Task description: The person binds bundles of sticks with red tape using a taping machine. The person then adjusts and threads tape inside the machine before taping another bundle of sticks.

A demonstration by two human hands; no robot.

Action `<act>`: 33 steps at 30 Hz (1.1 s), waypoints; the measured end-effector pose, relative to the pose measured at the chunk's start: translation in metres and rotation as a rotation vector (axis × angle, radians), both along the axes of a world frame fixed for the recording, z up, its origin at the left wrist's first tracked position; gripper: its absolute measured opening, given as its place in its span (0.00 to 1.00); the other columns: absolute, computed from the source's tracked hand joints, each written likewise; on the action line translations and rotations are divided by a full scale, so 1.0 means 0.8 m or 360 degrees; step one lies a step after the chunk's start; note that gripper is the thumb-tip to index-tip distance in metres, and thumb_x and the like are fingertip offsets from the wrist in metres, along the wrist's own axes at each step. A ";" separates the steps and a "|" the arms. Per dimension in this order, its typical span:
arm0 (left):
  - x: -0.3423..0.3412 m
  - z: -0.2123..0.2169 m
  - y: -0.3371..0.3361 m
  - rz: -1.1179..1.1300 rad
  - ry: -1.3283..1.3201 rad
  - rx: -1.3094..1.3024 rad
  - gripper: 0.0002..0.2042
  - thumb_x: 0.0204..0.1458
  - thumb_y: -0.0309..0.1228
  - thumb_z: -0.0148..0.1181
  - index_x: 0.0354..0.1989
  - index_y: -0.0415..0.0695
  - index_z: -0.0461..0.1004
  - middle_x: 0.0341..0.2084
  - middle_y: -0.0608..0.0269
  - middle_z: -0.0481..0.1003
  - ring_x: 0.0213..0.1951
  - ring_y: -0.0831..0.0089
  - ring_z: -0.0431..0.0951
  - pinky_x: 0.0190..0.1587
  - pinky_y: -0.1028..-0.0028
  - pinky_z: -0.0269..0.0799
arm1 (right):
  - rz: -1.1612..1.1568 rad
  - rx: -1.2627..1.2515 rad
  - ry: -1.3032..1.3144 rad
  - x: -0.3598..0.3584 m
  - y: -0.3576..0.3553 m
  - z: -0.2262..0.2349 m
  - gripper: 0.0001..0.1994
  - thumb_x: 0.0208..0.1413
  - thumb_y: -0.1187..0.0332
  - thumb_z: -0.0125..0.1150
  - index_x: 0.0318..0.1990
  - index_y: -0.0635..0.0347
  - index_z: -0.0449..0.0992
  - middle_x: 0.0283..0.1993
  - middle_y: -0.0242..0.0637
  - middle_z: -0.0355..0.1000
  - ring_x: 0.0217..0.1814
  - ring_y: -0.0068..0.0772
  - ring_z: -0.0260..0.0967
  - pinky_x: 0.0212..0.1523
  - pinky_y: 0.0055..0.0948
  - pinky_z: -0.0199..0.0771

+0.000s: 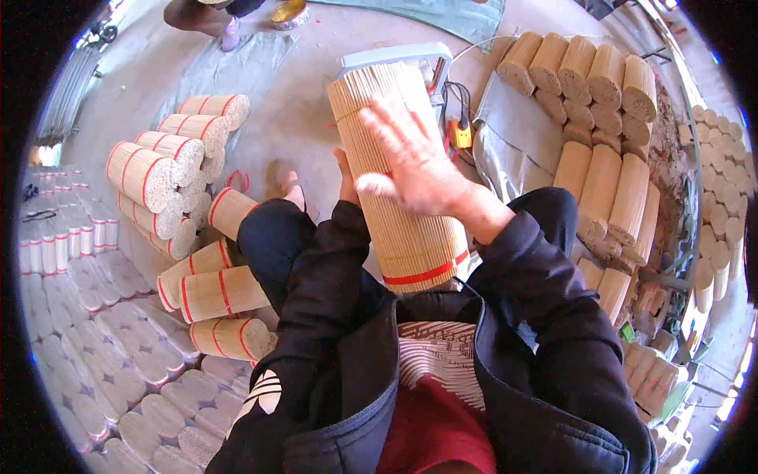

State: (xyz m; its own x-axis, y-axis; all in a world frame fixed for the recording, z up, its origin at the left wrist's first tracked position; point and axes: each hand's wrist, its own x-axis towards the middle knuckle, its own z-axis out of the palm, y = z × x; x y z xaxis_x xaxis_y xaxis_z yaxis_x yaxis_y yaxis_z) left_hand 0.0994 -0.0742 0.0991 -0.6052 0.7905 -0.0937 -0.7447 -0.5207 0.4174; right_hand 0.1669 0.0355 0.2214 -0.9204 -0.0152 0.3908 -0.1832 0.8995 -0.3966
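A thick round bundle of thin wooden sticks [414, 245] lies lengthwise in front of me, its near end between my knees. A red band circles it near that end, and thin tan bands show further along. Flat on its upper side rests my right hand [418, 162], fingers stretched out and thumb pointing left. My left hand [347, 178] holds the bundle's left side; most of its fingers are hidden behind the sticks. Just beyond the far end stands a grey frame-like device [395, 54], partly covered by the bundle.
Red-banded bundles [142, 174] are piled at my left, above rows of wrapped bundles [126, 347]. More stick bundles [600, 189] are stacked on the right. A yellow socket block [459, 134] with cables lies beside the device. Another person's foot [230, 34] and a round tin [290, 14] are at the far left.
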 end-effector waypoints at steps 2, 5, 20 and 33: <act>-0.005 -0.006 0.000 0.0015 -0.0003 -0.0040 0.42 0.46 0.69 0.32 0.62 0.48 0.54 0.56 0.59 0.64 0.54 0.62 0.67 0.53 0.61 0.67 | -0.0129 -0.0379 0.0069 0.003 0.024 -0.001 0.37 0.47 0.50 0.59 0.58 0.68 0.57 0.60 0.55 0.53 0.65 0.53 0.47 0.64 0.45 0.47; -0.013 -0.014 0.003 -0.0012 0.0016 -0.0140 0.42 0.46 0.68 0.33 0.62 0.48 0.53 0.56 0.59 0.64 0.54 0.62 0.67 0.54 0.62 0.66 | -0.0711 -0.1176 -0.0288 0.019 0.080 -0.071 0.36 0.55 0.47 0.49 0.63 0.65 0.51 0.64 0.50 0.52 0.66 0.44 0.50 0.63 0.35 0.50; -0.029 -0.031 0.037 -0.0110 0.0017 -0.0903 0.42 0.46 0.65 0.47 0.59 0.40 0.57 0.53 0.56 0.65 0.54 0.64 0.66 0.56 0.63 0.63 | -0.0506 -0.3031 -0.1036 0.015 0.114 -0.186 0.38 0.53 0.39 0.47 0.59 0.65 0.60 0.56 0.43 0.65 0.54 0.32 0.65 0.55 0.32 0.62; -0.066 -0.073 0.078 -0.0074 0.0054 -0.1199 0.37 0.45 0.49 0.63 0.58 0.39 0.57 0.53 0.56 0.65 0.54 0.65 0.66 0.56 0.63 0.62 | -0.0849 -0.2114 -0.0871 -0.033 0.144 -0.221 0.42 0.45 0.37 0.55 0.52 0.74 0.66 0.47 0.53 0.70 0.49 0.40 0.70 0.51 0.33 0.65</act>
